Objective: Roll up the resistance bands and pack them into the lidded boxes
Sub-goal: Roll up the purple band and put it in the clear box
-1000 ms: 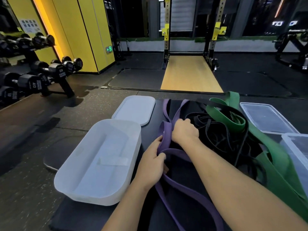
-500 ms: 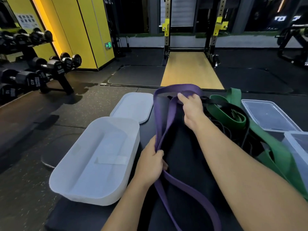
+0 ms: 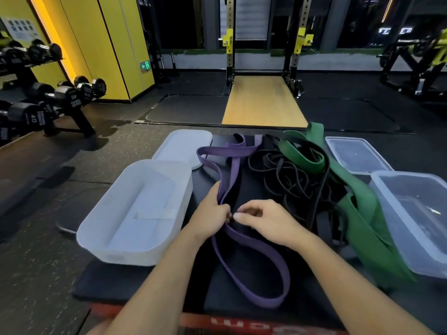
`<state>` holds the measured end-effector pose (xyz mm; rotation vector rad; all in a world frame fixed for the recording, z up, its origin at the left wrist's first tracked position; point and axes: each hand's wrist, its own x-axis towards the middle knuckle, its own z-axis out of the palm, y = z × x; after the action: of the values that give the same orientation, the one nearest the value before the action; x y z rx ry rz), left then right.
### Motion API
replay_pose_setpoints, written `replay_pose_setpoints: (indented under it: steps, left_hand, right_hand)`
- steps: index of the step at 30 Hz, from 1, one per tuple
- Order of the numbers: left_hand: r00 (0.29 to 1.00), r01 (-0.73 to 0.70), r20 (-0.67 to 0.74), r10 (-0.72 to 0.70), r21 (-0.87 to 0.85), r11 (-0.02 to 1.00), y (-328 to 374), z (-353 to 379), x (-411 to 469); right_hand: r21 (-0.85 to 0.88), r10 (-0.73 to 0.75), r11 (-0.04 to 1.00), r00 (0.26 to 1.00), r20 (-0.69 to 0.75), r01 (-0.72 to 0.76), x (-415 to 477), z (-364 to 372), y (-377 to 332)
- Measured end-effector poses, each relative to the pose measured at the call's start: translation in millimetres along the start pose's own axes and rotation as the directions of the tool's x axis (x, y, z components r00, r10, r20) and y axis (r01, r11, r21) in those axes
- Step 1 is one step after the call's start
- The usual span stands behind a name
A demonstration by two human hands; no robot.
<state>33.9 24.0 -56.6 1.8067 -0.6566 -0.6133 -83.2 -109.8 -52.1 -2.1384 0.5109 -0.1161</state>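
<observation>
A long purple band (image 3: 244, 267) lies stretched over the black mat, its far loop near the white lid. My left hand (image 3: 209, 218) grips both strands at the band's middle. My right hand (image 3: 268, 220) hovers just right of it with fingers curled, thumb and fingertips close to the band; whether it pinches the band is unclear. A white oval box (image 3: 106, 228) stands open at the left, its lid (image 3: 179, 145) behind it. Thin black bands (image 3: 283, 175) and a wide green band (image 3: 358, 209) lie tangled to the right.
A clear box (image 3: 387, 189) sits at the right edge with its clear lid (image 3: 355, 153) behind it. A dumbbell rack (image 3: 48, 102) stands far left on the gym floor. A squat rack and wooden platform (image 3: 263, 102) lie ahead.
My right hand let go of the band's raised far loop and came back beside my left hand. The purple loop dropped flat onto the mat near the lid.
</observation>
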Motion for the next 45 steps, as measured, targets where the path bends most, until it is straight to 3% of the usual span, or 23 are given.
replay_pose_setpoints:
  steps: [2, 5, 9, 14, 18, 22, 26, 29, 31, 34, 36, 45]
  left_hand:
    - [0.999, -0.028, -0.024, 0.028, 0.006, 1.0, 2, 3, -5]
    - [0.998, -0.061, -0.015, 0.063, 0.071, 0.996, 0, 10, -9]
    - [0.998, 0.031, -0.069, -0.008, 0.348, 0.937, -1, 17, -9]
    - [0.99, -0.026, -0.133, 0.055, 0.212, 0.977, -7, 11, -27]
    - [0.98, -0.107, -0.154, 0.125, 0.119, 0.987, -24, 3, -40]
    - [0.959, -0.169, -0.196, 0.205, 0.183, 0.968, -22, 12, -44]
    - [0.966, -0.103, -0.212, 0.148, 0.207, 0.973, -20, 18, -42]
    - [0.98, -0.109, -0.159, 0.119, 0.07, 0.992, -20, 13, -43]
    - [0.979, -0.153, -0.129, 0.156, 0.038, 0.988, -19, 13, -48]
    - [0.957, -0.219, -0.147, 0.25, 0.2, 0.955, -23, 15, -53]
    - [0.962, -0.2, -0.134, 0.239, 0.255, 0.946, -24, 13, -56]
    - [0.981, -0.189, -0.062, 0.184, -0.077, 0.979, -17, 19, -57]
  right_hand:
    - [-0.069, -0.041, 0.997, 0.997, 0.071, 0.046, -21, 5, 6]
    - [-0.081, -0.127, 0.988, 0.991, 0.043, 0.13, -38, 14, 16]
    - [0.055, -0.128, 0.99, 0.991, -0.047, 0.13, -50, 13, 21]
    - [0.007, -0.112, 0.994, 0.988, -0.107, 0.114, -48, 20, 18]
    - [0.084, -0.088, 0.993, 0.995, 0.056, 0.083, -46, 8, 17]
    - [0.254, -0.122, 0.961, 0.991, 0.051, 0.105, -36, 3, 22]
    - [0.259, -0.15, 0.957, 0.988, 0.047, 0.132, -31, 11, 25]
    - [0.101, -0.213, 0.969, 0.97, -0.116, 0.225, -26, 17, 31]
    - [-0.084, -0.325, 0.945, 0.936, -0.133, 0.316, -22, 22, 33]
    - [-0.354, -0.419, 0.859, 0.905, -0.072, 0.37, -18, 25, 34]
    - [-0.347, -0.427, 0.859, 0.901, -0.08, 0.377, -18, 28, 36]
    - [-0.367, -0.468, 0.842, 0.874, -0.133, 0.395, -23, 31, 37]
